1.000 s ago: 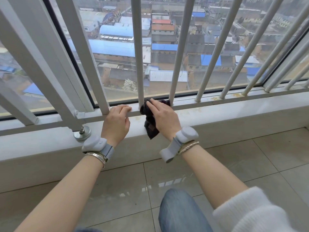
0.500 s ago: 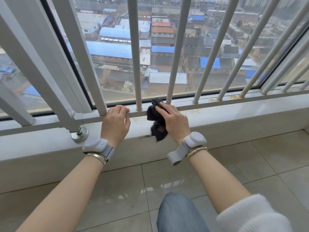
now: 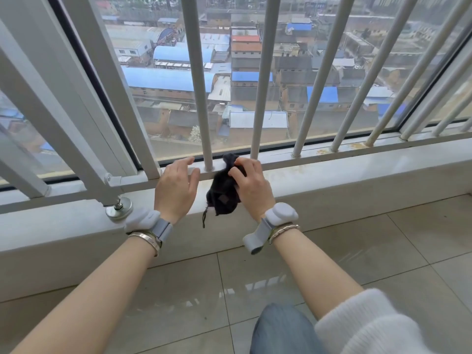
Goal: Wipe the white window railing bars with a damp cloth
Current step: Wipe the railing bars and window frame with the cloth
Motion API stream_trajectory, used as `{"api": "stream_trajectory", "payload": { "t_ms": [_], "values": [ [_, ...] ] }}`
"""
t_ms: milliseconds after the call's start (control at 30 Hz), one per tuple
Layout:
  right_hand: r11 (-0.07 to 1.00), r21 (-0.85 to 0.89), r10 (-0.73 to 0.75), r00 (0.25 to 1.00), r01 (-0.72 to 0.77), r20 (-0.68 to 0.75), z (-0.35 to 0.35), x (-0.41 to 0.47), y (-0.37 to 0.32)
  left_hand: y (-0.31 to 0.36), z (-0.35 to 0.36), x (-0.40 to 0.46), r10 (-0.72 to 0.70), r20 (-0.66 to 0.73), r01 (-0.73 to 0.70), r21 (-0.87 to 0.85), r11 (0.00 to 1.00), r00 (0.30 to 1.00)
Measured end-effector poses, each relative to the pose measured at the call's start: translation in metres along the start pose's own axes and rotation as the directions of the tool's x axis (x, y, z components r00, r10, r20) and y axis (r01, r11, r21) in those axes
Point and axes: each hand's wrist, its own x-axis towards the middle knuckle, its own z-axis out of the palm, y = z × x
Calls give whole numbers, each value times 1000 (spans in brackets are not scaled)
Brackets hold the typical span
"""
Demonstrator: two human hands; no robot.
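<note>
While the right hand [image 3: 251,186] pinches a dark cloth [image 3: 222,194] between thumb and fingers and presses its upper end onto the bottom rail [image 3: 332,155] of the white window railing, the rest of the cloth hangs down over the sill's edge [image 3: 357,180]. The cloth sits between two upright bars [image 3: 200,98], touching the foot of the right one [image 3: 261,98]. The left hand [image 3: 176,190] rests on the same rail just left of the nearer bar, fingers relaxed and lightly spread, gripping nothing. No containers are in view. Compared with a second ago, the right hand and cloth have shifted from the foot of the left bar toward the right one, while the left hand has kept its place on the rail.
</note>
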Motion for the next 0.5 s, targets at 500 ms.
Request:
{"api": "stream_trajectory", "payload": {
  "t_ms": [500],
  "values": [
    [939, 18, 341, 927, -343, -153, -25, -14, 73, 9, 28, 26, -47, -12, 46, -73, 996, 999]
  ]
}}
